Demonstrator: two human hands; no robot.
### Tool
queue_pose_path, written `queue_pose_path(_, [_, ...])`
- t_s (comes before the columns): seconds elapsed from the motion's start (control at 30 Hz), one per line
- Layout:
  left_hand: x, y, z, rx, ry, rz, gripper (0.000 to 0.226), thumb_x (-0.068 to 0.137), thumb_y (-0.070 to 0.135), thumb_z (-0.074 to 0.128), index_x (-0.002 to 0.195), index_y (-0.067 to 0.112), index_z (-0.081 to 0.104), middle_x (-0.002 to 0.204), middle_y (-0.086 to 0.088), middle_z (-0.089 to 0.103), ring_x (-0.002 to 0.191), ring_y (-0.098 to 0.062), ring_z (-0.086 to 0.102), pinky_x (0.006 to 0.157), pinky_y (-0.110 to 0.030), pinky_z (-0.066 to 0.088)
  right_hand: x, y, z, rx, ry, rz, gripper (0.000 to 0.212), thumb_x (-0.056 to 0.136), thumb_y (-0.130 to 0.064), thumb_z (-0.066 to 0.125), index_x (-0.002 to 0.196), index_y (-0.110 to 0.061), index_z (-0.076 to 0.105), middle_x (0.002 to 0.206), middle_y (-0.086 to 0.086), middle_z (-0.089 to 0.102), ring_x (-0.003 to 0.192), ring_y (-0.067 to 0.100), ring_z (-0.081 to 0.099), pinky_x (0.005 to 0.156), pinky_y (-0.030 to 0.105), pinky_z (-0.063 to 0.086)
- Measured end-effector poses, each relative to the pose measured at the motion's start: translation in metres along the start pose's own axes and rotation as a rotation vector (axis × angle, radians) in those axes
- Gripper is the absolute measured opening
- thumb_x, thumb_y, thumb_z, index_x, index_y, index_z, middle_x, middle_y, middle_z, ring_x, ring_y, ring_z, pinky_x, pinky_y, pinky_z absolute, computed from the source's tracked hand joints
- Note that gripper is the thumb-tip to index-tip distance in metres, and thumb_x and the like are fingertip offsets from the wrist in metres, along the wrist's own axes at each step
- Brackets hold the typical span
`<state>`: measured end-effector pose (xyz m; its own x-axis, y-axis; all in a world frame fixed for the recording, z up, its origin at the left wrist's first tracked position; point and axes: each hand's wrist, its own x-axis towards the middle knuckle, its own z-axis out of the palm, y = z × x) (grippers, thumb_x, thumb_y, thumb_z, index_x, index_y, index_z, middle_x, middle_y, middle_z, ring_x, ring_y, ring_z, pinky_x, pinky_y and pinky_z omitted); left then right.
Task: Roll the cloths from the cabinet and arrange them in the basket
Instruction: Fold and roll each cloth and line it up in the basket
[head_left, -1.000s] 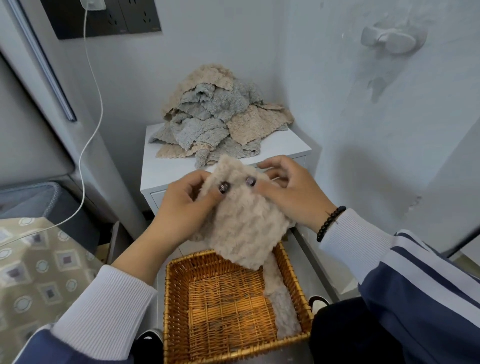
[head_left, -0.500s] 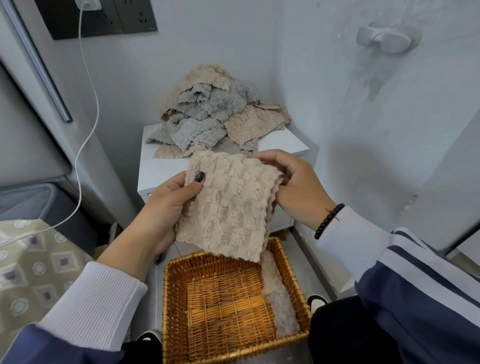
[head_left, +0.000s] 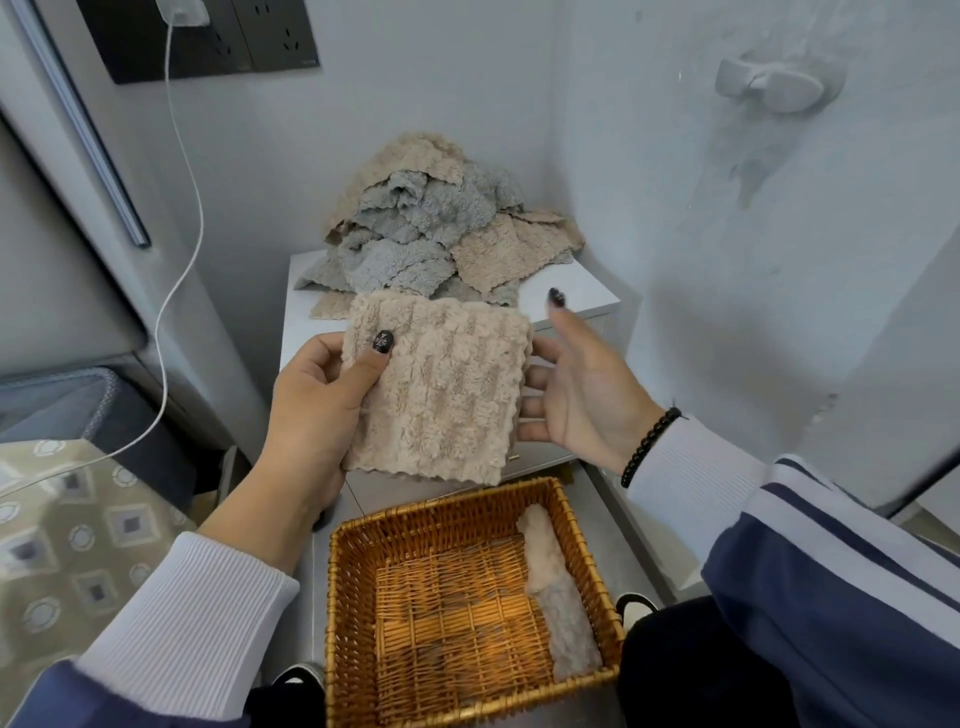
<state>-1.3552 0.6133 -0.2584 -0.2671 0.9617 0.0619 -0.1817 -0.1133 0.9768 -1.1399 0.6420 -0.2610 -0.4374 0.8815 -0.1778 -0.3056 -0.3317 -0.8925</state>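
Above the wicker basket (head_left: 467, 597), the left hand (head_left: 317, 400) pinches a beige cloth (head_left: 439, 392) flat by its edge. The right hand (head_left: 587, 395) is spread wide just beside it. Beyond the basket, more cloths (head_left: 436, 234) are heaped on the white cabinet (head_left: 582, 301); two rolled cloths (head_left: 558, 592) lie inside it.

One basket (head_left: 467, 525), two rolled cloths (head_left: 561, 597), one flat cloth (head_left: 441, 395).

Held cloth (head_left: 441, 389): beige, ribbed pile. Far cloth pile (head_left: 436, 234): mixed beige and grey-blue. Wicker basket (head_left: 353, 597): golden-brown weave; rolled cloth (head_left: 558, 592) at its right, beige far end, grey near end. Cabinet (head_left: 587, 299): white. Sleeves: navy, white stripes, white ribbed cuffs. Bracelet (head_left: 649, 447): black beads. Nails: black. Left fabric (head_left: 67, 535): olive, square-and-circle print.
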Motion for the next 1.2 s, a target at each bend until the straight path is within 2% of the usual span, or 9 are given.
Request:
queue_pose_path(0.1, [-0.003, -0.001, 0.000, 0.038, -0.002, 0.011, 0.023, 0.076, 0.020, 0.076, 0.094, 0.015, 0.063, 0.079, 0.003, 0.076, 0.072, -0.013, 0.073, 0.057, -0.024, 0.058, 0.005, 0.015, 0.007, -0.226, 0.056, -0.065, 0.055, 0.070, -0.041, 0.081, 0.116, -0.019, 0.058, 0.101, -0.001, 0.072, 0.086, 0.016, 0.071, 0.071, 0.033, 0.058])
queue_pose_path(0.23, [-0.005, 0.000, -0.002, -0.015, -0.098, -0.133, 0.055, 0.063, 0.020, 0.083, 0.113, 0.010, 0.061, 0.100, -0.006, 0.077, 0.087, -0.021, 0.075, 0.064, -0.028, 0.060, 0.009, 0.019, 0.001, -0.351, 0.168, -0.145, 0.039, 0.071, -0.010, 0.083, 0.103, -0.019, 0.063, 0.109, 0.002, 0.072, 0.102, 0.017, 0.068, 0.089, 0.038, 0.055])
queue_pose_path(0.43, [-0.010, -0.003, -0.012, -0.022, -0.376, -0.420, 0.027, 0.069, 0.013, 0.078, 0.096, 0.011, 0.079, 0.107, -0.011, 0.075, 0.096, -0.024, 0.073, 0.069, -0.029, 0.060, 0.006, 0.014, -0.005, -0.282, 0.144, -0.134, 0.020, 0.079, -0.005, 0.075, 0.096, -0.014, 0.069, 0.094, 0.000, 0.076, 0.089, 0.016, 0.072, 0.077, 0.029, 0.059])
queue_pose_path(0.53, [-0.016, -0.005, -0.015, 0.005, -0.413, -0.414, 0.041, 0.069, 0.014, 0.080, 0.109, 0.011, 0.071, 0.111, -0.011, 0.074, 0.100, -0.025, 0.072, 0.071, -0.030, 0.060, 0.002, 0.018, -0.001, -0.252, 0.042, -0.049, 0.023, 0.082, -0.008, 0.071, 0.102, -0.017, 0.065, 0.098, -0.002, 0.075, 0.094, 0.015, 0.071, 0.080, 0.028, 0.058])
queue_pose_path(0.63, [-0.021, -0.006, -0.020, 0.018, -0.408, -0.397, 0.040, 0.077, 0.014, 0.077, 0.116, 0.010, 0.066, 0.112, -0.011, 0.073, 0.100, -0.026, 0.072, 0.072, -0.030, 0.060, -0.005, 0.019, 0.003, -0.309, -0.052, 0.001, 0.049, 0.067, -0.021, 0.077, 0.114, -0.017, 0.061, 0.111, 0.000, 0.072, 0.104, 0.017, 0.068, 0.089, 0.032, 0.055])
queue_pose_path(0.73, [-0.023, -0.006, -0.028, 0.041, -0.439, -0.389, 0.041, 0.081, 0.014, 0.073, 0.120, 0.011, 0.063, 0.114, -0.011, 0.073, 0.103, -0.025, 0.071, 0.075, -0.030, 0.060, -0.008, 0.016, 0.004, -0.318, -0.076, -0.001, 0.061, 0.063, -0.016, 0.076, 0.121, -0.014, 0.057, 0.120, 0.006, 0.068, 0.109, 0.020, 0.066, 0.094, 0.035, 0.053])
queue_pose_path(0.9, [-0.027, -0.003, -0.039, -0.015, -0.475, -0.383, 0.045, 0.078, 0.012, 0.069, 0.123, 0.012, 0.064, 0.121, -0.012, 0.070, 0.109, -0.028, 0.068, 0.081, -0.034, 0.059, -0.010, 0.011, 0.007, -0.181, -0.105, 0.016, 0.050, 0.072, 0.001, 0.066, 0.120, -0.008, 0.059, 0.121, 0.016, 0.065, 0.108, 0.027, 0.065, 0.093, 0.039, 0.054])
queue_pose_path(1.07, [-0.029, 0.003, -0.049, -0.100, -0.543, -0.315, 0.063, 0.050, 0.021, 0.097, 0.110, 0.014, 0.075, 0.114, -0.014, 0.072, 0.096, -0.026, 0.073, 0.073, -0.034, 0.061, -0.010, 0.007, 0.006, -0.049, -0.131, 0.032, 0.047, 0.070, 0.012, 0.054, 0.115, -0.001, 0.061, 0.117, 0.025, 0.062, 0.104, 0.035, 0.062, 0.095, 0.047, 0.049])
queue_pose_path(1.2, [-0.029, 0.006, -0.055, -0.210, -0.559, -0.266, 0.039, 0.061, 0.008, 0.085, 0.100, 0.010, 0.078, 0.102, -0.017, 0.075, 0.086, -0.026, 0.075, 0.062, -0.031, 0.060, -0.010, 0.007, 0.007, 0.027, -0.186, 0.042, 0.037, 0.069, 0.013, 0.049, 0.094, 0.000, 0.074, 0.102, 0.021, 0.070, 0.091, 0.030, 0.070, 0.089, 0.043, 0.053])
